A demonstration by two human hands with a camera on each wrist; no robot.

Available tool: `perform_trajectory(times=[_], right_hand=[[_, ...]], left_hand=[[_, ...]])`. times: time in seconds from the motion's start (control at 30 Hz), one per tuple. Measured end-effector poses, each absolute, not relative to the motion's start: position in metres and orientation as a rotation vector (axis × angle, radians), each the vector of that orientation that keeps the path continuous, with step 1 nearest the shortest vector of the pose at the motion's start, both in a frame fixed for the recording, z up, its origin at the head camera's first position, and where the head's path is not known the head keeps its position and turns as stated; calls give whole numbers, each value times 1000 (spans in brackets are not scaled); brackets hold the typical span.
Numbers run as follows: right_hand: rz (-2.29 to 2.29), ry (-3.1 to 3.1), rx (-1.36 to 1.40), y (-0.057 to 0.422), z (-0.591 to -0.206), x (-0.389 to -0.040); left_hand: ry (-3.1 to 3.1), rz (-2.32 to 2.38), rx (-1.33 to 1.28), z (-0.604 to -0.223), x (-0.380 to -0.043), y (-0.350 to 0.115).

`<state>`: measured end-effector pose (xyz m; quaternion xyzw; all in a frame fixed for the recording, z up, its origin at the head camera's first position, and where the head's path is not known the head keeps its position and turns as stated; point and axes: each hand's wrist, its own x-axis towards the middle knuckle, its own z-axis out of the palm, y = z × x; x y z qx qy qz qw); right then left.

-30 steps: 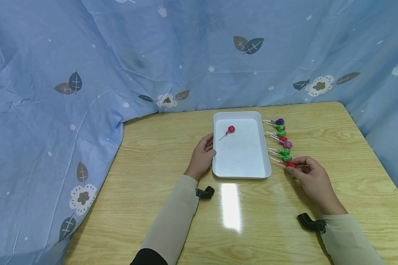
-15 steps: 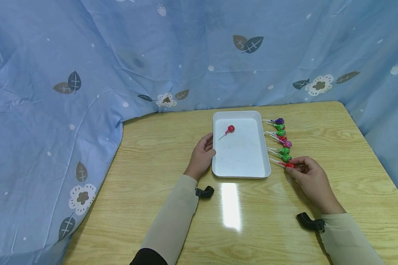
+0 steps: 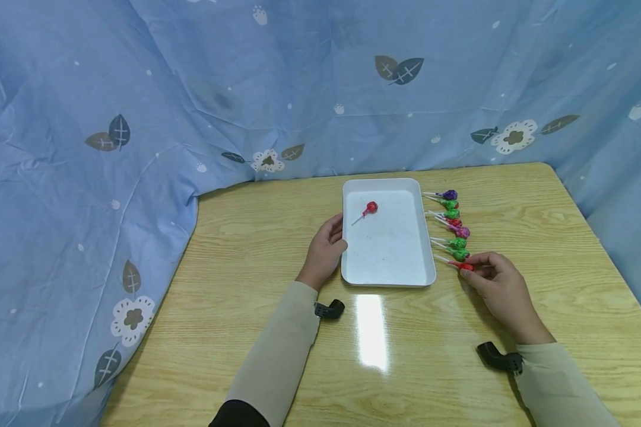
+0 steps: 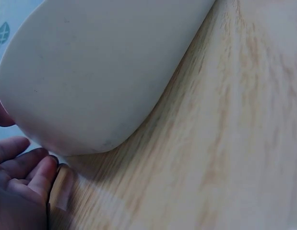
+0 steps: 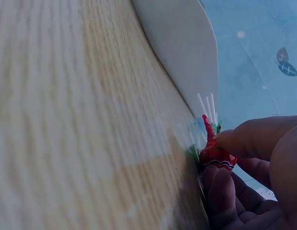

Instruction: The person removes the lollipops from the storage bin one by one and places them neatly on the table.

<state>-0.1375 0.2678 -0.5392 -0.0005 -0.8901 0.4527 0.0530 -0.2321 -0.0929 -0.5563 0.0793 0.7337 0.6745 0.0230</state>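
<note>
A shallow white tray (image 3: 390,255) lies on the table, with one red-wrapped lollipop (image 3: 371,207) inside near its far left. My left hand (image 3: 323,252) grips the tray's left edge, thumb at the rim and fingers along the outer side. To the right of the tray, my right hand (image 3: 499,290) pinches the red wrapped head of another lollipop (image 5: 216,155) between thumb and fingers. Its white stick points left toward the tray. It is the nearest of a column of lollipops; just beyond it lies a green lollipop (image 3: 460,255).
Several more lollipops continue up the column, among them a pink one (image 3: 462,232) and a purple one (image 3: 450,194) at the far end. Their sticks point at the tray's right wall. A blue patterned curtain (image 3: 320,89) hangs behind the wood-grain table (image 3: 246,237) and down its left side.
</note>
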Motion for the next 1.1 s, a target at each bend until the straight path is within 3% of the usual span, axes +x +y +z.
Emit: perform_trajectory(times=[1.1], right_hand=[[1407, -2692, -83, 269, -539, -137]], left_hand=[[2278, 2087, 232, -559, -233, -93]])
